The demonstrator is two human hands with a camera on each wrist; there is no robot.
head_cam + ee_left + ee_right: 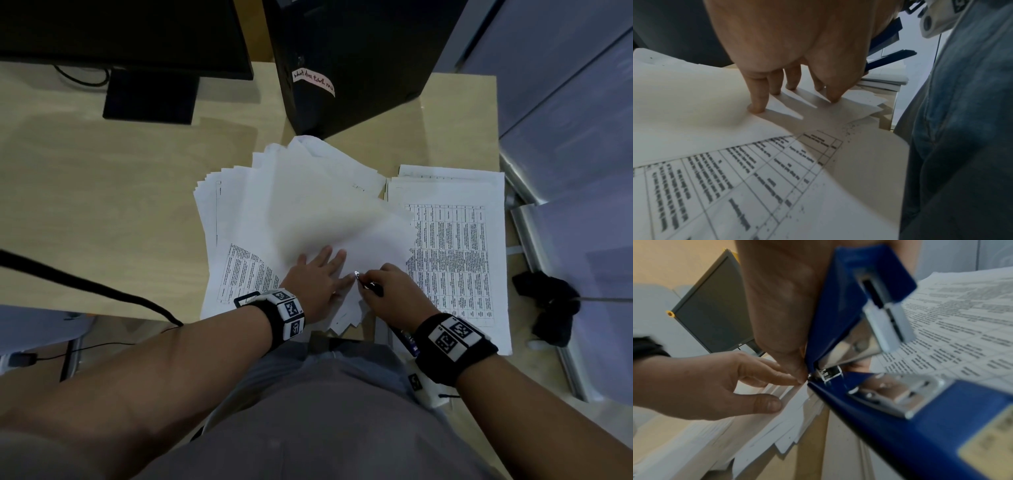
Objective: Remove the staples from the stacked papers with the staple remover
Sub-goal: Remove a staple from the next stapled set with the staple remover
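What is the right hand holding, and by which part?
The right hand grips the blue stapler near its hinged end, metal tip at the fanned papers. The left hand only presses them.

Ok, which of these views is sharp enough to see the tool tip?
Head view: dim, the staple remover tiny in the right hand. Right wrist view: tool close but motion-blurred, tip readable. Left wrist view: left hand casts finger shadows on the papers; tip hidden.

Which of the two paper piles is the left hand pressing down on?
The fanned pile in the middle: the left hand lies flat on its blank top sheet. The neat pile to its right shows a printed table and goes untouched.
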